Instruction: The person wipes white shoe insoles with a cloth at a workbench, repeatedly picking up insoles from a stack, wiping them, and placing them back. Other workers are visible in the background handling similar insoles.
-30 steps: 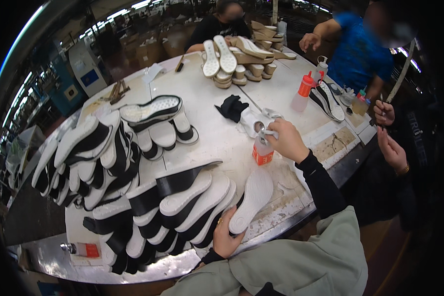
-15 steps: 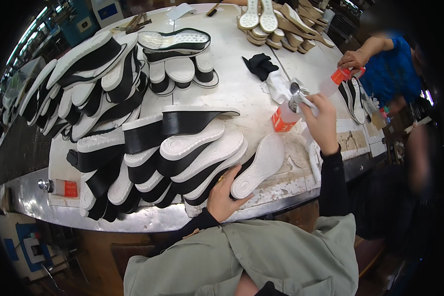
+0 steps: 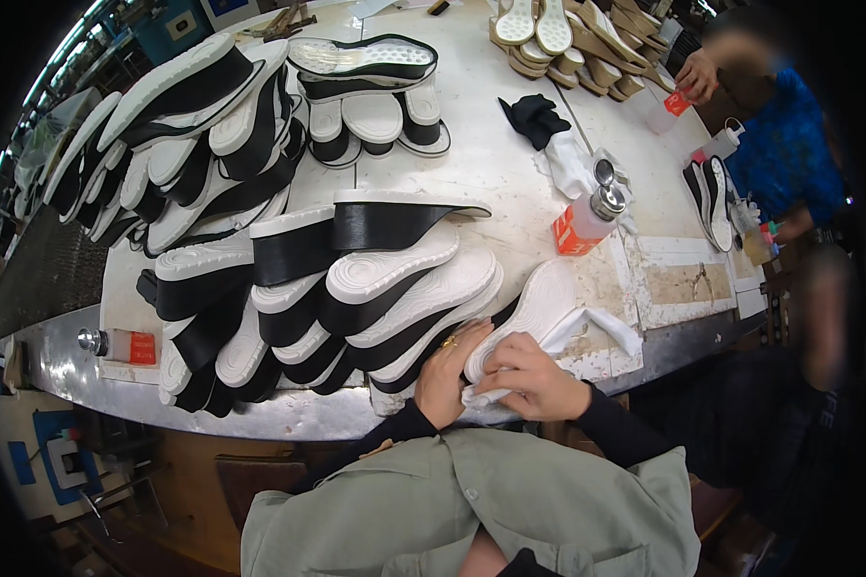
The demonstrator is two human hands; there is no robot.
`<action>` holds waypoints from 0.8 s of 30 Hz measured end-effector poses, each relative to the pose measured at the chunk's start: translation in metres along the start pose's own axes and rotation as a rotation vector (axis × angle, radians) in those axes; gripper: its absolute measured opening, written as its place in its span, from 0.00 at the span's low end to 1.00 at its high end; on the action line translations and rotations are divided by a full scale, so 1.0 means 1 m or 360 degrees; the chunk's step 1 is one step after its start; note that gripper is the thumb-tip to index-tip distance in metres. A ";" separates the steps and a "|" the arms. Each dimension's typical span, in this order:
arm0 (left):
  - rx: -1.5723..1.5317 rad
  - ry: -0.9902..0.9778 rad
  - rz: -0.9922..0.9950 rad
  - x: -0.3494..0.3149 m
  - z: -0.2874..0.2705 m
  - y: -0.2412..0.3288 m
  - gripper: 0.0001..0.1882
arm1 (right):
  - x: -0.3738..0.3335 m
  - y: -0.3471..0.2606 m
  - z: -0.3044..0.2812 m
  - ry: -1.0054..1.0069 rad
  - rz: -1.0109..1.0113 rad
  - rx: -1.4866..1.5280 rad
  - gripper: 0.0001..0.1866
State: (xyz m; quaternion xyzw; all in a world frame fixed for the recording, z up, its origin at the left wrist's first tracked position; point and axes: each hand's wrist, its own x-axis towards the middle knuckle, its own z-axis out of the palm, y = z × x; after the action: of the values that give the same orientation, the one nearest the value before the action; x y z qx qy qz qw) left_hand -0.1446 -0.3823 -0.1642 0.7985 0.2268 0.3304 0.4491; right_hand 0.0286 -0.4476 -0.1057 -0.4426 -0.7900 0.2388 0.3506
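Observation:
A white-bottomed wedge shoe sole [image 3: 551,287] with a black side lies bottom up at the table's front edge. My left hand [image 3: 443,383] grips its near end from the left side, and a ring shows on one finger. Bunched in the closed fingers of my right hand [image 3: 534,380] is a white cloth [image 3: 601,330], pressed against the same end of the sole. The cloth's loose part trails across the table to the right. Beyond the sole stands a clear bottle [image 3: 579,229] with a red label, its metal lid flipped up.
Stacked black-and-white wedge soles [image 3: 394,313] crowd the left. Tan soles [image 3: 573,43] are piled at the back. A black cloth [image 3: 534,117] lies mid-table, beside white rags [image 3: 570,165]. Another red-labelled bottle [image 3: 130,346] is at the left edge. At right, a co-worker's hand [image 3: 700,77] holds a bottle.
My right hand has come down from the bottle's top to the sole, bringing the white cloth. My left hand stays at the sole's side. The co-worker's bottle has moved farther back.

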 end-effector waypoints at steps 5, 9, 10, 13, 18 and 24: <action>-0.0067 -0.0023 -0.0151 0.002 0.003 0.005 0.37 | 0.018 0.007 0.010 0.0342 0.0018 -0.0097 0.15; -0.0044 -0.0024 -0.0094 0.001 -0.001 0.007 0.39 | -0.002 0.004 0.002 0.0142 -0.0027 -0.0161 0.16; -0.0052 -0.0032 -0.0106 0.002 -0.001 0.009 0.38 | -0.006 0.004 -0.003 0.0150 -0.0003 -0.0215 0.16; -0.0057 -0.0025 -0.0112 0.000 0.004 0.004 0.39 | 0.010 0.008 0.009 0.0432 0.0107 -0.0233 0.16; -0.0036 -0.0047 -0.0106 0.001 0.001 0.004 0.40 | -0.005 -0.002 0.010 0.0230 0.0001 -0.0206 0.15; -0.0043 -0.0040 -0.0127 0.000 0.005 0.002 0.39 | 0.003 -0.002 0.026 0.0482 0.0088 -0.0279 0.16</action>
State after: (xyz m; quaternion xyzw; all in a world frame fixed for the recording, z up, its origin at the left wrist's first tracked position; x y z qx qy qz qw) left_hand -0.1405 -0.3863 -0.1648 0.7868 0.2483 0.3052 0.4756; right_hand 0.0064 -0.4481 -0.1200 -0.5239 -0.7335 0.1091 0.4190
